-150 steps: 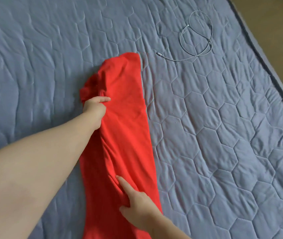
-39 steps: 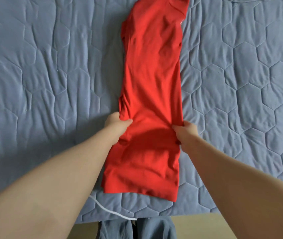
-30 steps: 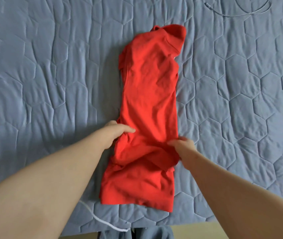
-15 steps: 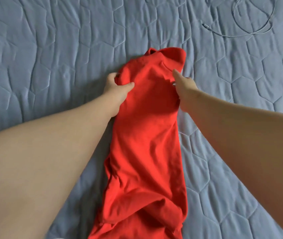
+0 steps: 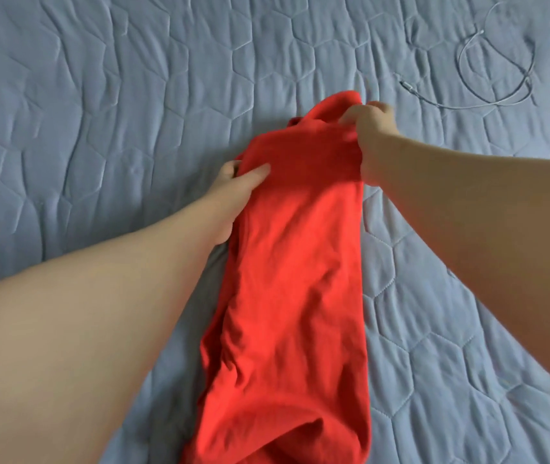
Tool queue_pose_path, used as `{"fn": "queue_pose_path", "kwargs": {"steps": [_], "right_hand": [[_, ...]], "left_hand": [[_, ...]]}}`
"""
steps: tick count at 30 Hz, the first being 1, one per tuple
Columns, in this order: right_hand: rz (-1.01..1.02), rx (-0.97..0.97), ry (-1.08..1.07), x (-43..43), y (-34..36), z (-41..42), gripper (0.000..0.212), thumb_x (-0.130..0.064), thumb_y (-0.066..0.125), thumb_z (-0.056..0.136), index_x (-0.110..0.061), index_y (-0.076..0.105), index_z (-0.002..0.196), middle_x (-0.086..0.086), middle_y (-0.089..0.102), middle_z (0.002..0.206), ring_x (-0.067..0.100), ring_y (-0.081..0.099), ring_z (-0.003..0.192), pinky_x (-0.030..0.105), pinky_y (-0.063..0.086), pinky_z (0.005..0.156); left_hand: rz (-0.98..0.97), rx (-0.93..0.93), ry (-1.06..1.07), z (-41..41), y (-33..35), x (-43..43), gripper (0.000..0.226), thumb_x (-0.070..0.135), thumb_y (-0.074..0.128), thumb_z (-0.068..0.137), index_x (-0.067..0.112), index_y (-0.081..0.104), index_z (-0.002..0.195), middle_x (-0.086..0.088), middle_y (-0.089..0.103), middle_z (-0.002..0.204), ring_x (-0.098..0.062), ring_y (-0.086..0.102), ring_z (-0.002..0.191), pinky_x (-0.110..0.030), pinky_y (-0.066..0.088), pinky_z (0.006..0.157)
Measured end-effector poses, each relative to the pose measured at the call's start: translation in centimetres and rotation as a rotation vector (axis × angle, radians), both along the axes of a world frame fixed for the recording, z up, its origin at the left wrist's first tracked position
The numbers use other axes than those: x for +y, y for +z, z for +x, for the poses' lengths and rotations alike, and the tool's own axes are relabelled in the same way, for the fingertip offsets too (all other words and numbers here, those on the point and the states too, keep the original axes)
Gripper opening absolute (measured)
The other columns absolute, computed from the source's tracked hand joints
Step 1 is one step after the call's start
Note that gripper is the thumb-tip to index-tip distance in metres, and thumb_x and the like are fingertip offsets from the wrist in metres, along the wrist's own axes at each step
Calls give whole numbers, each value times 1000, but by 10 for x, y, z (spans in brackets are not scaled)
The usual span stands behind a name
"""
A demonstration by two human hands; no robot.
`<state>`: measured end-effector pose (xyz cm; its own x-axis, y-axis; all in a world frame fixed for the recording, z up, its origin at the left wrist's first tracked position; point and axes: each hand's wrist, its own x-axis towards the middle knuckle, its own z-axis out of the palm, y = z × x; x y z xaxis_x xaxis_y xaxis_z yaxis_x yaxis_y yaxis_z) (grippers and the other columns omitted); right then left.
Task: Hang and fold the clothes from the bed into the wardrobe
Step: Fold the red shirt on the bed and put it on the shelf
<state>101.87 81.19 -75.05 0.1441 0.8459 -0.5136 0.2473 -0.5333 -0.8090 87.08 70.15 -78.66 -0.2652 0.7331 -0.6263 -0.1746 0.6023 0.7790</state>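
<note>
A red garment [image 5: 293, 269], folded into a long narrow strip, lies on the grey-blue quilted bed [image 5: 99, 95], running from the bottom edge of the view up to the middle. My left hand [image 5: 233, 185] grips its upper left edge, thumb on top of the cloth. My right hand [image 5: 369, 123] grips the far upper right corner near the collar, fingers curled into the fabric. The near end of the strip is bunched and doubled over at the bottom of the view.
A thin white cable [image 5: 487, 68] lies coiled on the quilt at the upper right, just beyond my right hand. Quilted bedcover fills the rest of the view on both sides of the garment.
Both hands left the strip's middle and went to its far end. In the last half second my right hand climbed to the collar corner and my left dropped back a little.
</note>
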Motion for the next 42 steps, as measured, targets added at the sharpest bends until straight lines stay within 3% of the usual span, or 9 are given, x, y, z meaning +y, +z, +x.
{"fn": "queue_pose_path", "kwargs": {"steps": [5,10,14,20,26,32,36,40,42], "right_hand": [[78,-361,157,-10,-7,-3,77,-25,51,76,-38,21,145,1,33,145,28,42,126,42,36,106],[-76,-128,-4,-93,-43,8,67,-31,62,79,-19,34,138,8,54,128,27,55,113,42,43,100],[-244,-248,9,-177,-59,38,56,-43,66,76,-17,48,122,5,58,116,26,55,111,46,41,99],[-352,-332,21,-273,-48,77,53,-35,75,72,-14,50,115,10,52,118,26,54,108,40,44,95],[-613,36,-41,-337,-27,89,32,-33,72,79,-14,59,101,1,65,88,12,61,70,16,46,41],[-559,55,188,-363,-24,92,38,-6,75,75,-19,54,104,-9,61,86,2,57,73,6,44,49],[-666,-77,175,-377,-22,94,27,1,67,79,-4,60,104,0,56,72,13,52,62,23,40,51],[-714,-4,-8,-397,-13,92,9,-4,63,84,-3,64,94,10,61,88,21,57,78,25,43,58],[-724,10,-43,-405,-2,91,2,-6,60,86,-8,60,87,12,60,91,21,56,73,28,45,64]], "left_hand": [[47,151,65,-2,-2,-9,24,15,54,92,21,52,116,8,58,90,-10,56,83,-17,45,67],[-52,151,126,11,-8,-52,84,31,79,71,22,28,137,10,45,116,-9,51,96,-23,41,85],[-160,87,-5,21,-16,-108,65,32,83,64,25,40,112,14,55,93,1,54,79,-17,41,61],[-323,-34,-145,15,-14,-179,56,31,84,62,27,53,108,8,64,101,-8,62,91,-25,47,77],[-503,46,-213,16,-8,-252,30,22,77,75,23,62,102,5,67,84,-10,65,75,-22,49,65],[-438,56,-298,33,-2,-268,62,22,86,61,29,54,114,6,66,105,-11,63,92,-27,49,83],[-594,290,-357,38,3,-283,75,23,87,57,14,53,123,-5,63,116,-24,60,106,-33,47,94],[-760,73,-172,43,22,-299,57,19,84,65,1,56,112,-6,63,88,-23,60,84,-32,47,79],[-764,10,-118,43,34,-308,64,16,82,68,2,49,121,-6,62,102,-25,60,97,-34,46,85]]}}
